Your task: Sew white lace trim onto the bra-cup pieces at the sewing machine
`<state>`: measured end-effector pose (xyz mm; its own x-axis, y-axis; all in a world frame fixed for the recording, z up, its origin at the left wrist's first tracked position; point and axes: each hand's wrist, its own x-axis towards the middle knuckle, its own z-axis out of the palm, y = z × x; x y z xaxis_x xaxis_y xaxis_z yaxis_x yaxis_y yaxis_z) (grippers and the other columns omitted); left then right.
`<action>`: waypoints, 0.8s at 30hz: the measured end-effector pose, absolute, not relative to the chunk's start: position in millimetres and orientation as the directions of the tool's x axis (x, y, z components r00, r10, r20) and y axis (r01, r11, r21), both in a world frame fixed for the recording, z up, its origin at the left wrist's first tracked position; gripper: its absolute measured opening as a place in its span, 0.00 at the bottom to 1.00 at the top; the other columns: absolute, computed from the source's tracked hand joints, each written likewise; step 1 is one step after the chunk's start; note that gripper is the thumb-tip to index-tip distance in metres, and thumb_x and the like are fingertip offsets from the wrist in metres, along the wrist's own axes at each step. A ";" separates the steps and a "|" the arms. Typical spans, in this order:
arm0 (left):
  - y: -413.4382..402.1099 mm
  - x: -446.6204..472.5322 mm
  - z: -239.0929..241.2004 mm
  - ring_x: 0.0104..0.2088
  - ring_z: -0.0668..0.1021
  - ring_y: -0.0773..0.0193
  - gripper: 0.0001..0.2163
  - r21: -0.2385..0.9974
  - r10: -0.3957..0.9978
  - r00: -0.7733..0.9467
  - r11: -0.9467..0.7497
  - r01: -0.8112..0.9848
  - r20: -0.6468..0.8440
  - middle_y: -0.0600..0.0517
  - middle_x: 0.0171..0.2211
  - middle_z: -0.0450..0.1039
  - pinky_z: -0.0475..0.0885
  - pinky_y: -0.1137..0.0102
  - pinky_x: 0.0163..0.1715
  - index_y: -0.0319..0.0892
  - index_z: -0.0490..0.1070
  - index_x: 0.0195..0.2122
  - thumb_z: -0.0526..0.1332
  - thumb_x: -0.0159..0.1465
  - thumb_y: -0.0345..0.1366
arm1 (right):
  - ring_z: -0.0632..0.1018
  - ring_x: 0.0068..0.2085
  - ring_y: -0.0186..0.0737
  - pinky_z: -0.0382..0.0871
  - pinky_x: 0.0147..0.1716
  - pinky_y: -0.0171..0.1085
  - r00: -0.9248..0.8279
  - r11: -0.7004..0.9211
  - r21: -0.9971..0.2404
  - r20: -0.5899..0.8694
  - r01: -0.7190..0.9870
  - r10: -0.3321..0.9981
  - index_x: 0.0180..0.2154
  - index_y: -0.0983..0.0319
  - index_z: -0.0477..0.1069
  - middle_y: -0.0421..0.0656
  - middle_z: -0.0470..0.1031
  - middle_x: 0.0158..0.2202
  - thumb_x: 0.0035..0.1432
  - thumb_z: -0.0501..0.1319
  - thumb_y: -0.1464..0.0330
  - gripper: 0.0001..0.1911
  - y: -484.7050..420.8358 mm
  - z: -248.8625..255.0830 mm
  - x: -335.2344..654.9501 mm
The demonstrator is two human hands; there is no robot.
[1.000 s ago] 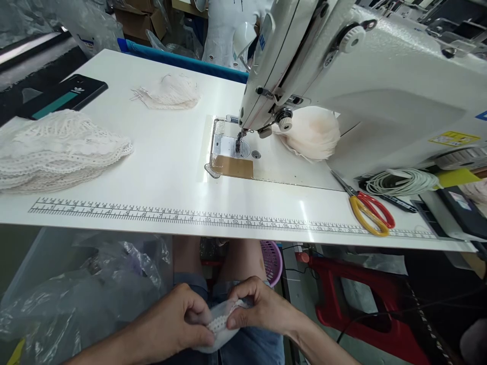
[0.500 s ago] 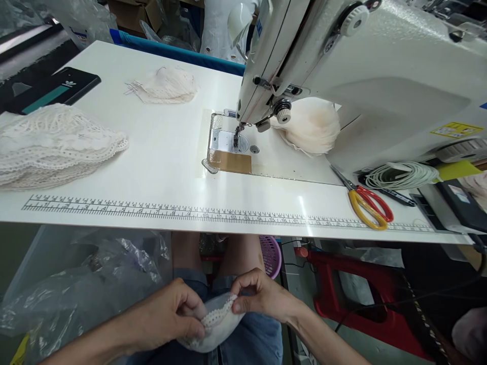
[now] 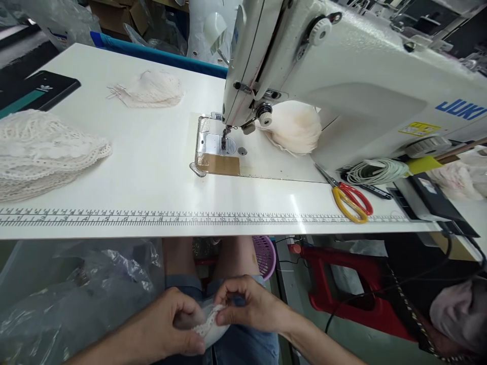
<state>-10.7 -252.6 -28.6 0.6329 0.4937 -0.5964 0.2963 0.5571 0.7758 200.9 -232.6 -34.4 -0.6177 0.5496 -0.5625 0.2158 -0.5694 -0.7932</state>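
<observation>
Over my lap I hold a small white fabric piece with a lace edge, curved like a cup. My left hand pinches its left end between thumb and fingers. The thumb and forefinger of my right hand grip the lace at its upper right. Both hands are below the table's front edge, and part of the piece is hidden behind the fingers. Above them on the table stands a white sewing machine, its presser foot over the needle plate.
A pile of lace-edged pieces lies at the table's left, a smaller fabric stack behind. Cup-shaped pieces rest under the machine arm. Scissors and coiled cord lie right. A plastic bag hangs at lower left, beside my legs.
The view has shifted rightward, so the table things appear further left. My hands have drawn slightly closer together, still holding the lace-edged piece, and less of it shows.
</observation>
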 end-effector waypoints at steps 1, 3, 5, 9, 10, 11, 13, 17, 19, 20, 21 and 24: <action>-253.1 -7.6 -29.6 0.20 0.51 0.72 0.19 0.782 0.513 0.613 0.535 0.320 -0.601 0.61 0.16 0.43 0.43 0.71 0.20 0.41 0.56 0.16 0.65 0.51 0.43 | 0.68 0.27 0.31 0.62 0.28 0.30 -0.614 -0.521 -0.822 -0.539 0.233 0.576 0.30 0.64 0.76 0.37 0.70 0.24 0.42 0.71 0.57 0.18 -233.7 -31.8 200.0; -254.2 -2.3 -31.1 0.20 0.52 0.72 0.19 0.774 0.540 0.560 0.512 0.373 -0.628 0.61 0.16 0.44 0.44 0.71 0.20 0.42 0.53 0.15 0.64 0.52 0.40 | 0.68 0.29 0.32 0.62 0.29 0.31 -0.618 -0.443 -0.857 -0.503 0.263 0.605 0.32 0.64 0.75 0.38 0.70 0.25 0.45 0.69 0.58 0.16 -235.4 -28.5 200.2; -255.3 0.3 -31.2 0.20 0.53 0.72 0.17 0.762 0.554 0.524 0.500 0.411 -0.647 0.61 0.16 0.45 0.45 0.72 0.19 0.42 0.53 0.15 0.62 0.53 0.38 | 0.70 0.31 0.33 0.63 0.31 0.31 -0.636 -0.385 -0.877 -0.476 0.288 0.608 0.34 0.63 0.75 0.38 0.71 0.27 0.46 0.69 0.60 0.15 -236.5 -28.6 202.7; -256.1 -3.0 -28.2 0.20 0.54 0.71 0.16 0.758 0.561 0.509 0.474 0.449 -0.653 0.61 0.16 0.46 0.46 0.72 0.20 0.42 0.54 0.16 0.61 0.53 0.38 | 0.70 0.31 0.34 0.62 0.31 0.31 -0.658 -0.278 -0.897 -0.441 0.343 0.610 0.35 0.62 0.75 0.38 0.71 0.29 0.46 0.69 0.60 0.15 -237.9 -36.9 208.7; -256.2 -4.6 -27.6 0.20 0.54 0.71 0.16 0.756 0.560 0.508 0.470 0.456 -0.655 0.60 0.16 0.46 0.46 0.72 0.20 0.42 0.54 0.16 0.61 0.53 0.38 | 0.70 0.31 0.34 0.61 0.30 0.30 -0.658 -0.270 -0.899 -0.437 0.345 0.613 0.34 0.63 0.75 0.38 0.71 0.28 0.47 0.68 0.59 0.15 -238.4 -39.1 209.4; -256.1 -6.1 -27.4 0.21 0.55 0.71 0.15 0.754 0.558 0.507 0.469 0.460 -0.657 0.60 0.16 0.47 0.46 0.72 0.20 0.42 0.55 0.16 0.61 0.53 0.38 | 0.69 0.30 0.33 0.61 0.29 0.30 -0.658 -0.276 -0.900 -0.435 0.338 0.614 0.33 0.63 0.75 0.37 0.70 0.27 0.47 0.68 0.59 0.15 -238.8 -40.8 209.5; -255.9 -8.0 -27.5 0.21 0.55 0.70 0.15 0.751 0.561 0.501 0.471 0.462 -0.659 0.60 0.16 0.48 0.47 0.72 0.20 0.42 0.56 0.16 0.61 0.52 0.39 | 0.69 0.28 0.33 0.60 0.28 0.30 -0.656 -0.317 -0.897 -0.442 0.309 0.612 0.31 0.64 0.75 0.37 0.70 0.25 0.47 0.68 0.58 0.15 -239.4 -42.3 208.7; -254.9 -7.7 -27.3 0.20 0.54 0.71 0.16 0.753 0.566 0.496 0.491 0.438 -0.658 0.61 0.16 0.47 0.46 0.72 0.20 0.42 0.55 0.15 0.62 0.52 0.39 | 0.68 0.27 0.32 0.60 0.27 0.31 -0.656 -0.420 -0.869 -0.480 0.263 0.582 0.29 0.65 0.75 0.37 0.69 0.24 0.45 0.68 0.56 0.17 -239.1 -40.9 206.9; -254.4 -6.9 -25.9 0.20 0.53 0.71 0.17 0.761 0.567 0.508 0.504 0.409 -0.648 0.61 0.15 0.46 0.45 0.72 0.19 0.42 0.54 0.15 0.62 0.52 0.39 | 0.68 0.27 0.32 0.60 0.27 0.31 -0.664 -0.459 -0.855 -0.491 0.243 0.564 0.29 0.65 0.75 0.38 0.69 0.24 0.45 0.69 0.56 0.18 -238.8 -40.6 207.1; -254.1 -6.7 -25.1 0.20 0.52 0.71 0.17 0.763 0.566 0.514 0.509 0.398 -0.645 0.61 0.15 0.45 0.45 0.72 0.19 0.42 0.54 0.15 0.62 0.52 0.38 | 0.68 0.26 0.32 0.61 0.28 0.31 -0.668 -0.471 -0.850 -0.494 0.236 0.557 0.29 0.65 0.74 0.38 0.69 0.24 0.45 0.69 0.56 0.18 -238.7 -40.6 207.4; -253.9 -6.5 -24.4 0.20 0.52 0.71 0.17 0.762 0.563 0.516 0.515 0.392 -0.645 0.61 0.15 0.45 0.45 0.72 0.19 0.42 0.54 0.15 0.62 0.52 0.38 | 0.68 0.27 0.32 0.61 0.28 0.31 -0.669 -0.472 -0.850 -0.492 0.232 0.557 0.29 0.66 0.74 0.38 0.69 0.24 0.45 0.69 0.57 0.18 -238.6 -40.6 207.7; -253.0 -6.6 -23.5 0.20 0.52 0.71 0.16 0.763 0.556 0.527 0.529 0.371 -0.643 0.61 0.16 0.45 0.45 0.72 0.20 0.42 0.54 0.15 0.62 0.51 0.37 | 0.69 0.30 0.33 0.63 0.31 0.32 -0.672 -0.439 -0.874 -0.454 0.208 0.585 0.32 0.65 0.73 0.39 0.70 0.27 0.48 0.68 0.60 0.14 -238.1 -38.5 209.1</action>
